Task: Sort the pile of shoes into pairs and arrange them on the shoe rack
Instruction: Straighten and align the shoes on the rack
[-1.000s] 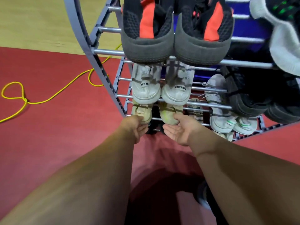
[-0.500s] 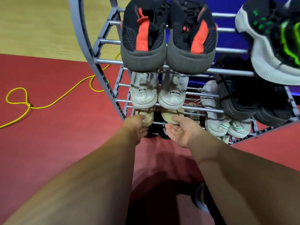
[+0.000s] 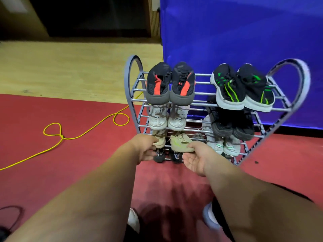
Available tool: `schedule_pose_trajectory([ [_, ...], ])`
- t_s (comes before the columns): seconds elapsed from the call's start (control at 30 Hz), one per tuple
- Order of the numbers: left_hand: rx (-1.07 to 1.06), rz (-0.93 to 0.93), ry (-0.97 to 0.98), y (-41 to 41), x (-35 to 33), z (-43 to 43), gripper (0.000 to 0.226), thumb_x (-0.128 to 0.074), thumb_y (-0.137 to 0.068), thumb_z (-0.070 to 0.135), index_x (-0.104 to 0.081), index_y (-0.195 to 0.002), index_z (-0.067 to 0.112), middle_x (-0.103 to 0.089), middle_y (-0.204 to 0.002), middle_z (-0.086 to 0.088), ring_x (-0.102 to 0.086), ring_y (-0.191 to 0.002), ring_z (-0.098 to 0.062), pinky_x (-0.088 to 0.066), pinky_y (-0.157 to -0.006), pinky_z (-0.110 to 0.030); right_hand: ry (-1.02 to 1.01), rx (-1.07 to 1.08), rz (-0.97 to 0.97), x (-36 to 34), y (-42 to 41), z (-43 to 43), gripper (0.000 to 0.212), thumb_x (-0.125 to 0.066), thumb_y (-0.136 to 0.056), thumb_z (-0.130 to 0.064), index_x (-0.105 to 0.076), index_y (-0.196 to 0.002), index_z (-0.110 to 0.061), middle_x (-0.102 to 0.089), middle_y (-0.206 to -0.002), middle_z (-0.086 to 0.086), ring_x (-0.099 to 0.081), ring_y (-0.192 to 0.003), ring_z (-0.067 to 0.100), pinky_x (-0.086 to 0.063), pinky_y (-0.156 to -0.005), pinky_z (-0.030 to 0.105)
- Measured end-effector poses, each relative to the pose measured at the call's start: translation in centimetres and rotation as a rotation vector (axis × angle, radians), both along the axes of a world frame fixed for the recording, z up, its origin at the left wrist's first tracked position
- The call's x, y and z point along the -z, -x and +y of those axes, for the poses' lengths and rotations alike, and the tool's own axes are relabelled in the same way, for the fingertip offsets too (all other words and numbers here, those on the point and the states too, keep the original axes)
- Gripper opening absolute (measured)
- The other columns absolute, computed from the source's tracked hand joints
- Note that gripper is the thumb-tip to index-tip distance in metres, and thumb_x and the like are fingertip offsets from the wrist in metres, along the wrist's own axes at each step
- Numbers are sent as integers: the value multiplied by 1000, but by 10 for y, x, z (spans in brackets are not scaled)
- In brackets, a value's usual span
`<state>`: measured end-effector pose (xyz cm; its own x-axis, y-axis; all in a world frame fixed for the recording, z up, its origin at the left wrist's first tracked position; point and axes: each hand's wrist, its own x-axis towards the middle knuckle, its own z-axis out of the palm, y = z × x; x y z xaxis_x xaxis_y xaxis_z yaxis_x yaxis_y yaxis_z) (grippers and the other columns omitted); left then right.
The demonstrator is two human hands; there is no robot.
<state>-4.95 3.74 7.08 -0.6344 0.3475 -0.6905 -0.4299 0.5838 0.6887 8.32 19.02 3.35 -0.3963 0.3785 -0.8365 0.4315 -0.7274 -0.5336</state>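
- Two beige knit shoes sit on the third tier of the shoe rack (image 3: 132,95), toes toward the person; each hand is at one of them.
- Left hand (image 3: 146,149): its grip is curled over the toe of the left beige shoe (image 3: 160,143), fingers closed around it.
- Right hand (image 3: 195,158): palm up and largely open, fingertips under the toe of the right beige shoe (image 3: 180,143). It supports the shoe and does not clamp it.
- Other pairs on the rack: black-and-orange sneakers (image 3: 170,84) and black-and-green sneakers (image 3: 242,88) on the top tier, white sneakers (image 3: 167,117) and black shoes (image 3: 232,126) below them, white-and-green shoes (image 3: 222,145) beside the beige pair, black patterned shoes (image 3: 167,156) on the lowest tier.
- Risk 1: the tiers are thin, smooth metal rails with open gaps. A soft, flexible shoe seated on one rail only could tip or slip through.
- Risk 2: the right beige shoe lies slightly askew. Releasing it from an open palm could leave it crooked or let it slide forward off the front rail.
- Risk 3: shoes on the upper tiers overhang the front rails. A forearm lifted carelessly could knock the white pair loose.
- Materials: grey tubular rails with curved, heart-shaped end frames; knit textile uppers with rubbery soles; red matte floor (image 3: 70,172), with a yellow cord (image 3: 87,131) looped on it well apart from the rack.
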Motion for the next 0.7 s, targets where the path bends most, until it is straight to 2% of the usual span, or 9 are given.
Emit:
schedule_pose_trajectory([
  [0.03, 11, 13, 7, -6, -9, -5, 32, -62, -96, 27, -63, -122, 9, -64, -101, -7, -62, -80, -24, -58, -84, -40, -29, -31, -15, -12, -7, -1, 25, -64, -90, -24, -66, -108, -8, -70, -72, 8, -70, -63, 17, -54, -51, 27],
  [0.1, 43, 47, 31, -20, -28, -15, 29, -60, -96, 28, -64, -119, 11, -64, -99, -6, -62, -74, -21, -56, -83, -38, -116, -138, -48, -36, -20, -2, 20, -62, -85, -26, -66, -97, -11, -66, -59, 5, -65, -50, 14, -53, -48, 22],
  [0.2, 78, 102, 63, -39, -53, -25, 15, -59, -97, 27, -66, -102, 15, -65, -87, -2, -60, -57, -16, -53, -81, -35, -262, -325, -69, -75, -41, 0, 16, -62, -84, -28, -63, -88, -13, -61, -55, 3, -59, -47, 13, -49, -50, 20],
  [0.3, 89, 142, 102, -50, -68, -31, 13, -60, -97, 27, -63, -101, 14, -60, -85, -2, -55, -62, -18, -54, -84, -37, -386, -478, -64, -108, -55, 5, 13, -63, -84, -26, -63, -82, -13, -59, -50, 1, -58, -42, 12, -49, -48, 20],
  [0.37, 82, 157, 104, -56, -74, -38, 20, -63, -94, 27, -59, -108, 13, -56, -92, -3, -50, -72, -20, -55, -77, -37, -450, -453, -4, -124, -65, 7, 9, -65, -82, -21, -66, -88, -14, -65, -59, 1, -63, -51, 16, -57, -58, 27],
  [0.43, 67, 160, 111, -60, -77, -45, 24, -67, -91, 28, -56, -107, 14, -55, -97, -3, -48, -81, -24, -53, -75, -36, -474, -393, 81, -133, -71, 10, 13, -65, -84, -17, -66, -96, -16, -71, -71, 3, -71, -61, 22, -62, -70, 38],
  [0.53, 109, 61, 95, -63, -76, -47, 22, -71, -85, 31, -66, -101, 17, -62, -96, 1, -53, -78, -19, -46, -72, -33, -432, -331, 157, -136, -76, 11, 14, -62, -89, -19, -65, -102, -15, -76, -79, 6, -76, -67, 26, -64, -68, 42],
  [0.63, 204, 8, 130, -60, -64, -46, 48, -75, -79, 40, -63, -121, 19, -59, -120, -1, -55, -105, -26, -41, -86, -41, -406, -221, 189, -124, -72, 12, 17, -59, -90, -24, -65, -104, -16, -77, -82, 7, -76, -68, 25, -63, -65, 40],
  [0.7, 245, -13, 143, -54, -50, -47, 34, -74, -80, 40, -66, -107, 22, -61, -104, 1, -52, -90, -22, -40, -84, -38, -381, -118, 187, -110, -65, 14, 18, -60, -90, -25, -65, -105, -16, -76, -82, 7, -75, -65, 23, -61, -61, 39],
])
